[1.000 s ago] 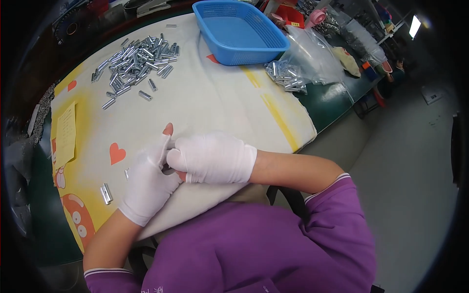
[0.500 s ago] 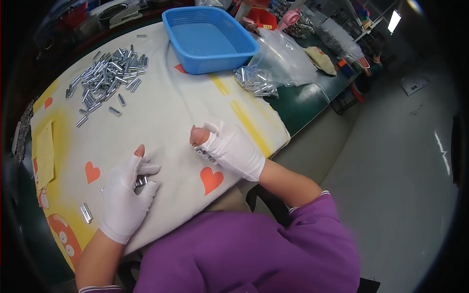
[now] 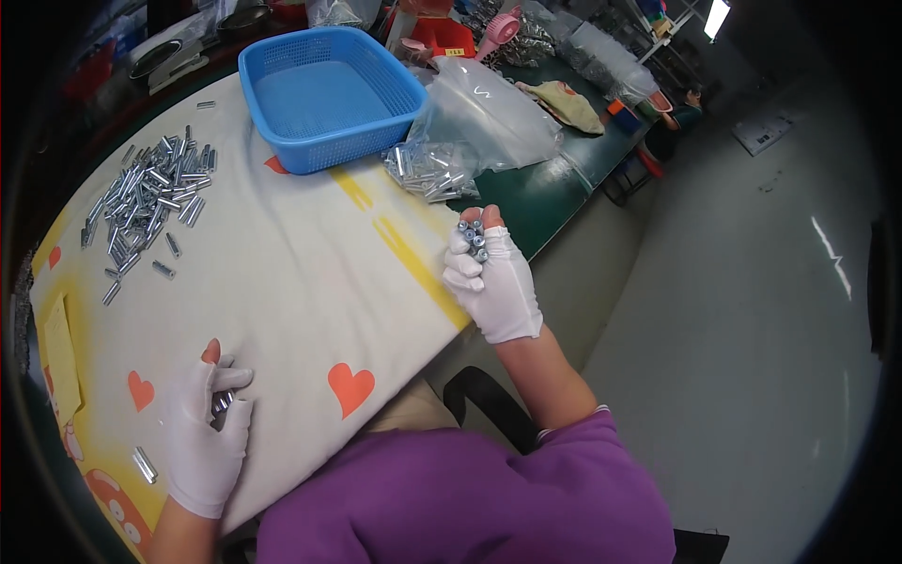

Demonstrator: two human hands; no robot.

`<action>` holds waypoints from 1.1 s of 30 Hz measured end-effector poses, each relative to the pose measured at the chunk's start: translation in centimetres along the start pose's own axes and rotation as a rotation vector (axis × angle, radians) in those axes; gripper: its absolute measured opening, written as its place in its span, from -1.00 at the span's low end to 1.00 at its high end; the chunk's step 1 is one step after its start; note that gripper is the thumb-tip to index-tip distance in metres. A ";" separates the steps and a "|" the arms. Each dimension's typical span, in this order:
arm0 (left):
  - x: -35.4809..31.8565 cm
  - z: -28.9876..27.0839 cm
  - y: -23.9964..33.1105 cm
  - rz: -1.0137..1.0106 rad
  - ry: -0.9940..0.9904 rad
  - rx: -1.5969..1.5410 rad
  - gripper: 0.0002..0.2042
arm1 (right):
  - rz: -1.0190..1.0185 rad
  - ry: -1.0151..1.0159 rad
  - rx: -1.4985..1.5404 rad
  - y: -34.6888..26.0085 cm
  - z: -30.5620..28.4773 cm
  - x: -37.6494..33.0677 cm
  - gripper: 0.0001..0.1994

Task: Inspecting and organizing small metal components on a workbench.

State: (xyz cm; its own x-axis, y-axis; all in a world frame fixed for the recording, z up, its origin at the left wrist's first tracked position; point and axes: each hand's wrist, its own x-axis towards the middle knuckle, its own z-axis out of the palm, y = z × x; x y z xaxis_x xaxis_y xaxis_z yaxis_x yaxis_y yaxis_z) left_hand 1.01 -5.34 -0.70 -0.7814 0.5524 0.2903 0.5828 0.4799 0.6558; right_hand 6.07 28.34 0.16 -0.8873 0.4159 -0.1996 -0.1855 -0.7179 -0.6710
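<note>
Nearest, tubes (image 3: pixel 223 402) are cradled aslant in the left hand (image 3: pixel 200 442), fingers loosely curled. Farther out — by the worktop's (image 3: pixel 550 193) edge — a bunch (image 3: pixel 473 242) is clasped in the right hand (image 3: pixel 501 293), ends facing up, long axes roughly parallel; best kept snug, ends level. Beyond, the pile (image 3: pixel 155 193) is strewn every which way.

On the cloth (image 3: pixel 282 254), a pile of metal sleeves (image 3: pixel 150 193) is spread at the far left, with the basket (image 3: pixel 352 148) set to its right and a sleeve-filled bag (image 3: pixel 432 171) placed just beyond the basket's near right corner, before a plastic bag (image 3: pixel 493 113). At the near left, metal sleeves are held in the left hand (image 3: pixel 209 432), between a paper note (image 3: pixel 61 357) and a heart print (image 3: pixel 351 389); others are held in the right hand (image 3: pixel 498 282), near the cloth's right edge.
</note>
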 end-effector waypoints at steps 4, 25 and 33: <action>0.2 0.0 0.2 -0.013 -0.012 0.022 -0.46 | -0.324 -0.082 -0.386 -2.7 0.9 0.3 -0.73; -0.1 -0.6 0.0 0.018 0.038 0.025 -0.61 | -0.538 -0.841 -2.460 -10.5 9.6 10.8 -0.75; -0.1 -0.1 -0.8 0.041 0.030 -0.070 -0.54 | -1.199 -0.298 -2.130 -12.5 10.4 6.0 -0.83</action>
State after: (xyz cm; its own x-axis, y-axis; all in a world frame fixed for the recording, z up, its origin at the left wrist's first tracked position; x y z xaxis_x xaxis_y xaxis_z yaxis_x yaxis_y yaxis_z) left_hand 0.65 -5.86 -1.21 -0.7642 0.5494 0.3377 0.5981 0.4079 0.6898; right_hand -1.34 34.00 14.71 -0.8161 -0.1450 0.5594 -0.1120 0.9893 0.0931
